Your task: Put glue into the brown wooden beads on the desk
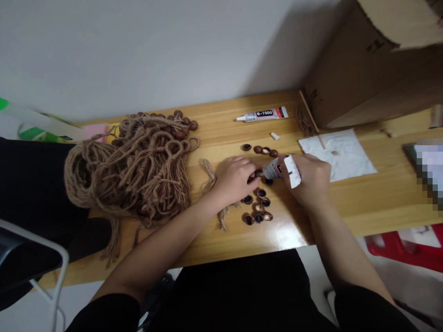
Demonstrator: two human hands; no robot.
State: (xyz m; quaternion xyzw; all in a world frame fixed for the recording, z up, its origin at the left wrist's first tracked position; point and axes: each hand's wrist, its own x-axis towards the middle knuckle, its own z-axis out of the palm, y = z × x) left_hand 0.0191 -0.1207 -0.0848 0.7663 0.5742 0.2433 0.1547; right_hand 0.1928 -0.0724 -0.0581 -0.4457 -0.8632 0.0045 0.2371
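My left hand (236, 177) is closed in a pinch on a small brown nut shell (258, 173) held just above the wooden table (363, 203). My right hand (309, 177) is wrapped round a glue tube (280, 168), its nozzle pointing left and touching the shell. Several more half shells (259, 208) lie below the hands, and a short row of shells (260, 149) lies just beyond them. A short piece of jute cord (209, 174) runs under my left wrist.
A big pile of knotted jute cord with brown beads (138, 166) covers the table's left. A second glue tube (263, 114) and a small white cap (274, 136) lie at the back. A white tissue (341, 157) and a wooden stick (310, 117) sit beside a cardboard box (374, 69).
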